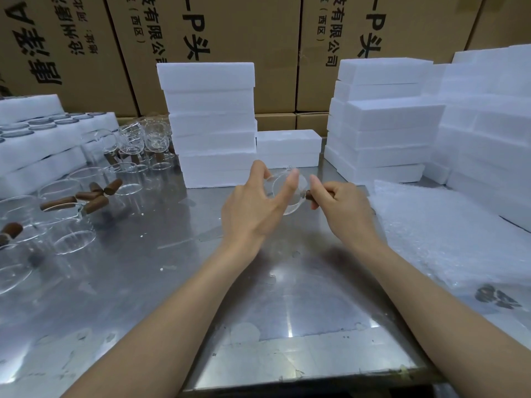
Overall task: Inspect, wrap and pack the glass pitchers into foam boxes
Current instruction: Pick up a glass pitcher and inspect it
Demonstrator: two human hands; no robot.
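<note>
Both hands are up over the metal table (138, 282), and between them sits one glass pitcher (287, 193), held in the air near the middle of the view. The right hand (342, 205) has its fingers curled round the pitcher's brown handle (308, 195), a firm grip. The left hand (253, 208) cups the clear body from the other side, thumb and fingers curved round the glass. The pitcher lies tilted, its mouth turned toward the camera.

Off to the left, more pitchers (86, 196) with brown handles stand and lie on the table, crowded together. Behind the hands rises a tall stack of white foam boxes (209, 116), with a lower box (288, 147) just beside it and another stack (382, 119) to the right. A sheet of bubble wrap (448, 234) lies flat on the right. Cardboard cartons (230, 38) wall off the back.
</note>
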